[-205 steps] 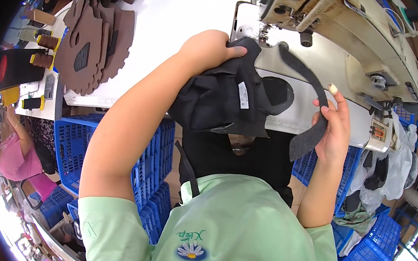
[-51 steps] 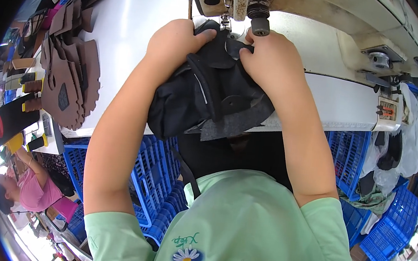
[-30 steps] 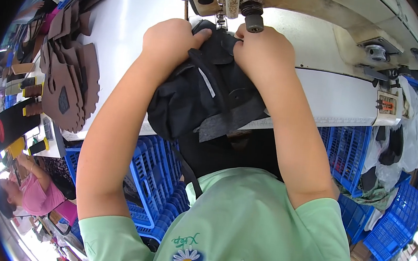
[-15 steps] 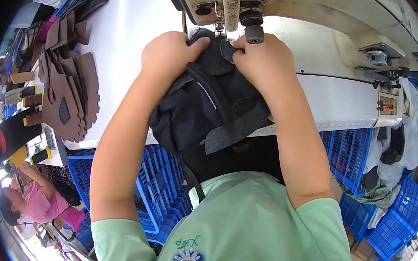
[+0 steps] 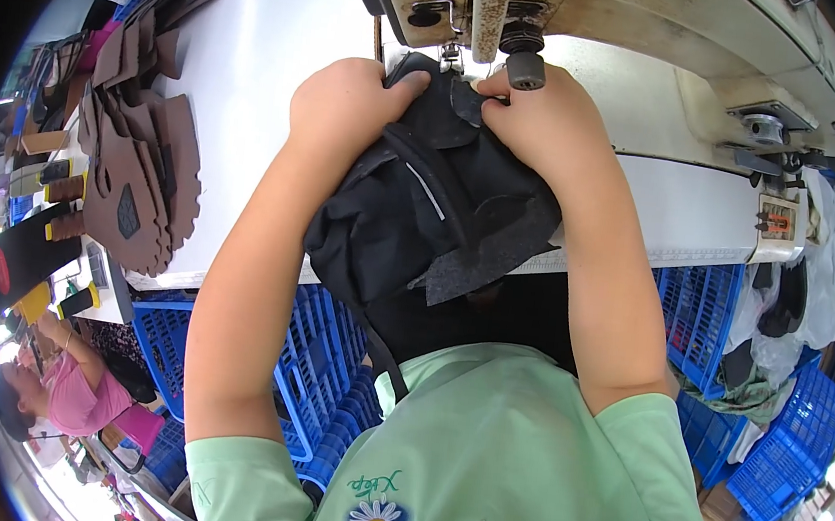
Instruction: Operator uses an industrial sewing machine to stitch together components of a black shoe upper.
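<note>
A bunched piece of black fabric (image 5: 380,227) with a thin light strip lies over the front edge of the white table. Its far end reaches the presser foot (image 5: 451,58) of the sewing machine (image 5: 641,31). My left hand (image 5: 358,99) grips the fabric's left side, thumb on top. On the other side my right hand (image 5: 537,116) pinches the edge beside the foot; the fingertips are partly behind the machine's dark knob (image 5: 526,70). A grey, rough-looking flap (image 5: 484,252) hangs at the near side of the fabric.
Brown cut pieces (image 5: 149,174) lie stacked on the left of the white table (image 5: 261,4). Blue plastic crates (image 5: 316,371) stand below the table's front edge, with more crates (image 5: 787,437) at the right. Another person (image 5: 83,394) in pink sits at the far left.
The view has shifted slightly, so the machine sits a little higher and further right. Both hands keep their hold on the black fabric, with hardly any movement against the machine.
</note>
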